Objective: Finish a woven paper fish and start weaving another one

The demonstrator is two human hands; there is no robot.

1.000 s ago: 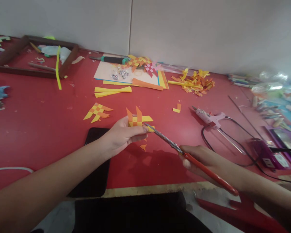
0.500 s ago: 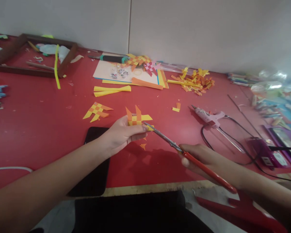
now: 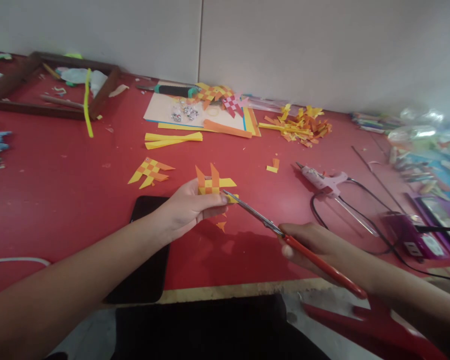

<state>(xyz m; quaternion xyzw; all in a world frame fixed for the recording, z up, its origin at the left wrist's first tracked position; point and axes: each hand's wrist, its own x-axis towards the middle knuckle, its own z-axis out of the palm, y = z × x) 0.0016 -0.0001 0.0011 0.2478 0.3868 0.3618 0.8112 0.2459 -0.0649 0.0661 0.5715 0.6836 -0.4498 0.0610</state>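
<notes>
Pinched in my left hand (image 3: 191, 202) is a woven paper fish (image 3: 209, 186) of orange and yellow strips, its loose ends sticking up and to the right. My right hand (image 3: 303, 242) grips red-handled scissors (image 3: 318, 262). Their blades look nearly closed, with the tips at the lower yellow strip beside my left thumb. Small orange scraps (image 3: 221, 226) lie below my left hand. To its left rests another woven paper fish (image 3: 150, 171) with a small eye on it.
A black phone-like slab (image 3: 146, 270) lies under my left forearm. Yellow strips (image 3: 172, 139), a pile of paper scraps (image 3: 307, 125) and a wooden frame (image 3: 33, 109) are farther back. At right are a pink glue gun (image 3: 324, 181) with its cable and a purple power strip (image 3: 416, 237).
Almost nothing differs. The held fish and the scissor tips have shifted very slightly downward; both hands keep their hold.
</notes>
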